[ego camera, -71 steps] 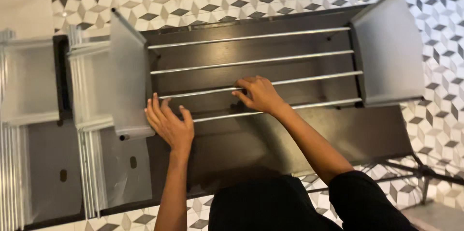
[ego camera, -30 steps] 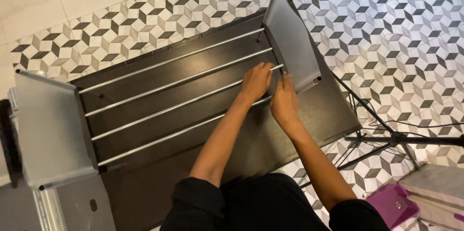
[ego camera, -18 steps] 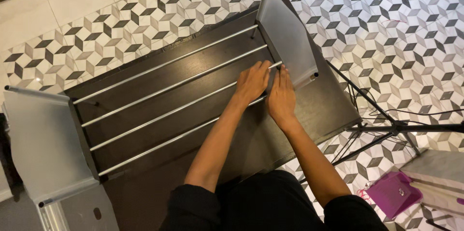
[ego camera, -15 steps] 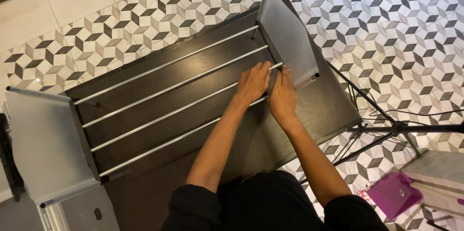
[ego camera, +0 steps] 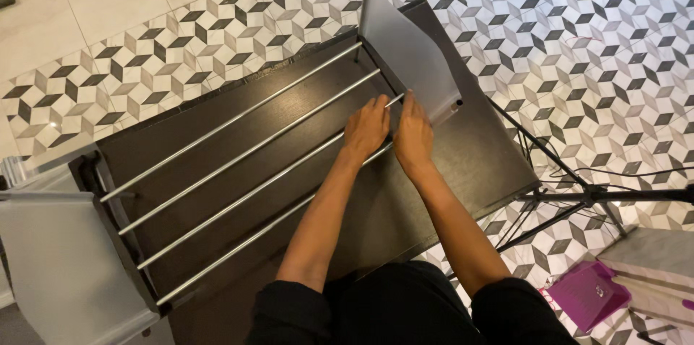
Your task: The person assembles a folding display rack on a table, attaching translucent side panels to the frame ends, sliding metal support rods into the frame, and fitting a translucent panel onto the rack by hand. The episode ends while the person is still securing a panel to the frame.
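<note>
A rack of several metal rods [ego camera: 238,153] runs between two frosted grey end panels on a dark table [ego camera: 477,164]. Both my hands are at the right end, close to the right panel [ego camera: 412,52]. My left hand [ego camera: 366,128] curls over the third rod from the far side, whose tip pokes out beside my fingers just short of the panel. My right hand [ego camera: 412,135] lies over the nearest rod, fingers stretched toward the panel's lower edge. Whether it grips anything is hidden.
The left end panel [ego camera: 65,265] stands at the table's left edge. A black tripod [ego camera: 578,197] with cables stands on the patterned tile floor to the right. A purple bag [ego camera: 585,294] lies by a pale slab at the lower right.
Earlier my hands were at the rack's middle and left; both have moved to its right end by the panel. Over the last second they have barely shifted.
</note>
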